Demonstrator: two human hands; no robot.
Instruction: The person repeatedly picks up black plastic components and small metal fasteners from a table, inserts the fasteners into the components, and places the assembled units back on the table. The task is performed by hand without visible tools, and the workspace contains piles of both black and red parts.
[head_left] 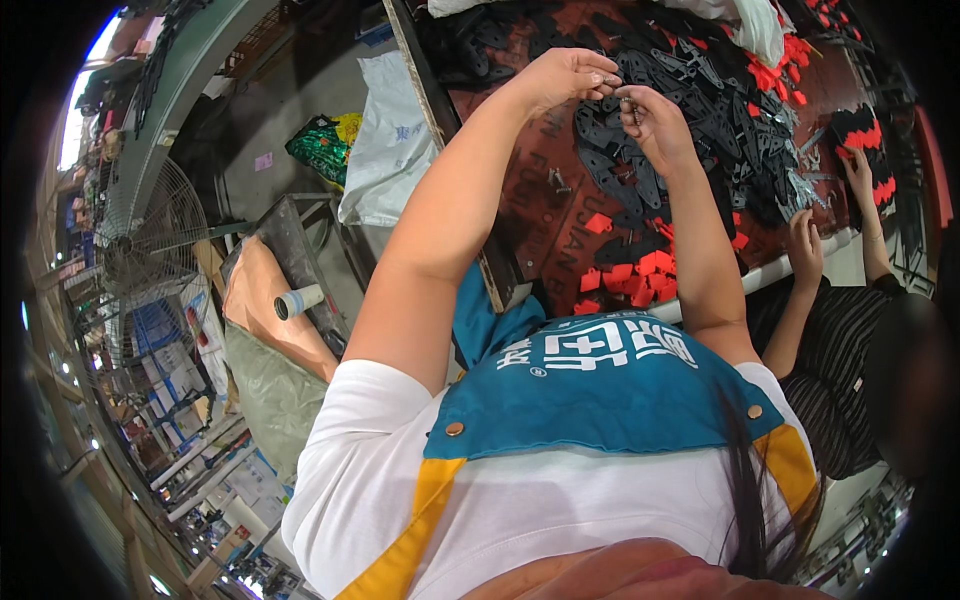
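My left hand and my right hand meet over a dark brown worktable, fingertips pinched together on a small metal piece. Beneath them lies a heap of flat black plastic parts. Small red plastic pieces lie scattered nearer my body. What exactly sits between the fingers is too small to make out.
A co-worker in a striped top sits at my right, hands on the table edge by stacked black and red parts. A white plastic sack and a green bag stand left of the table. A floor fan is further left.
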